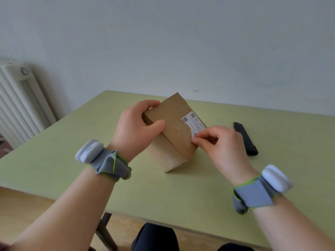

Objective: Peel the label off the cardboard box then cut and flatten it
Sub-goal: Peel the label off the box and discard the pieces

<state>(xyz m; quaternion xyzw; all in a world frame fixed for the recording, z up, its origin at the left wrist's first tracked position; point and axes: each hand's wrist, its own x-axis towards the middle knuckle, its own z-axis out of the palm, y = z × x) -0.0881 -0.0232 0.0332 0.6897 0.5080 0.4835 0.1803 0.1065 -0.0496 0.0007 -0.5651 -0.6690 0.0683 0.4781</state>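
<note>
A brown cardboard box (175, 131) stands tilted on the green table (72, 142), resting on one edge. My left hand (137, 127) grips its upper left corner, thumb on the top face. A white printed label (193, 122) is stuck on the box's right side; a torn, bare patch lies beside it. My right hand (215, 142) pinches the label's lower corner between thumb and forefinger. Both wrists wear grey bands with white pods.
A black utility knife (245, 138) lies on the table right of the box, close to my right hand. A white radiator (20, 104) stands at the left wall. My knees show below the table's near edge.
</note>
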